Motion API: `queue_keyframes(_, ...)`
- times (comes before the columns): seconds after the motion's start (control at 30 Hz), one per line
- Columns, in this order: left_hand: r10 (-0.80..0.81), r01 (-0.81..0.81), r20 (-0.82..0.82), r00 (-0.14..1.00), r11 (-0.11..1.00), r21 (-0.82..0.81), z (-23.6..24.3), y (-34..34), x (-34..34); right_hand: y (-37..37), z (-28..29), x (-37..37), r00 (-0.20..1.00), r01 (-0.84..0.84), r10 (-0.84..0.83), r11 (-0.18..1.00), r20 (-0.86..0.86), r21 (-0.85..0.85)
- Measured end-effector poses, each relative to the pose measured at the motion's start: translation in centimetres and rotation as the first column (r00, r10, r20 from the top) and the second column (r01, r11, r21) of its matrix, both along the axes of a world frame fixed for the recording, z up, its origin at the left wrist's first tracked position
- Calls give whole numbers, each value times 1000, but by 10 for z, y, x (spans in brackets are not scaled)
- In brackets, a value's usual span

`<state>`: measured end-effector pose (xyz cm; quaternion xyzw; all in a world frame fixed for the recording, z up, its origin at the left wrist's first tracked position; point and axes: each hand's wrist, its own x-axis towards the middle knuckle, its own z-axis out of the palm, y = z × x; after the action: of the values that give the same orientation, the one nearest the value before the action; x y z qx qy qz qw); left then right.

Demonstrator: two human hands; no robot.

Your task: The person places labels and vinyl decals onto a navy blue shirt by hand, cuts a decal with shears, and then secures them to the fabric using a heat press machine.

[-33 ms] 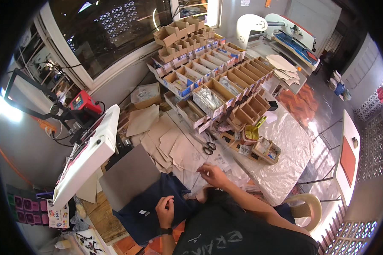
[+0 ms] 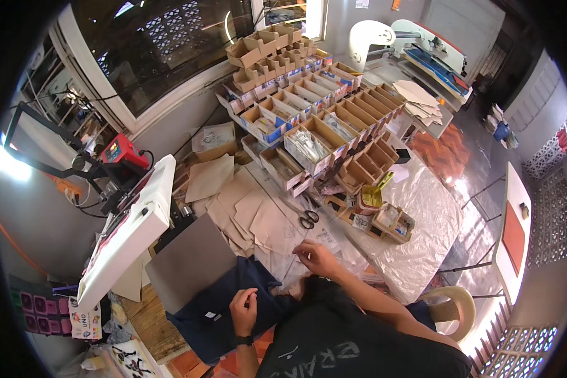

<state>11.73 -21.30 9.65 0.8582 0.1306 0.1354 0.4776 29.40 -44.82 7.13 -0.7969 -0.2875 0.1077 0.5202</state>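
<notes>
My left hand (image 2: 242, 311), with a dark band at its wrist, hovers over a navy blue cloth garment (image 2: 203, 326). Its fingers are curled in and nothing shows in them. The garment, with a small white label, lies partly over a flat grey board (image 2: 192, 257). My right hand (image 2: 316, 258) is farther right, above clear plastic sheets (image 2: 340, 251). Thumb and forefinger are pressed together there; whatever they pinch is too small to tell. Black-handled scissors (image 2: 309, 219) lie just beyond that hand.
Beige paper sheets (image 2: 233, 214) overlap beyond the board. Stacked cardboard compartment boxes (image 2: 315, 138) fill the back of the table. A white padded press (image 2: 129, 230) with a red control box (image 2: 121, 151) stands left. Small tubs (image 2: 368, 200) sit right, beside a plastic-covered surface (image 2: 422, 246).
The view has shifted very slightly. Both hands, the garment and the board keep almost the same places.
</notes>
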Motion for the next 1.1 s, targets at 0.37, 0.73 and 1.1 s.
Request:
queue_keyframes(0.37,158,-143,-136,978,983,112,11,-8,42,-11,78,182,915,56,-88,994,393,92)
queue_keyframes(0.73,191,-213,-455,870,977,3,36,-102,93,-76,115,527,684,566,-560,812,468,144)
queue_keyframes(1.1,291,-254,-504,814,957,142,49,-87,116,-28,45,640,808,452,5,637,589,-625)
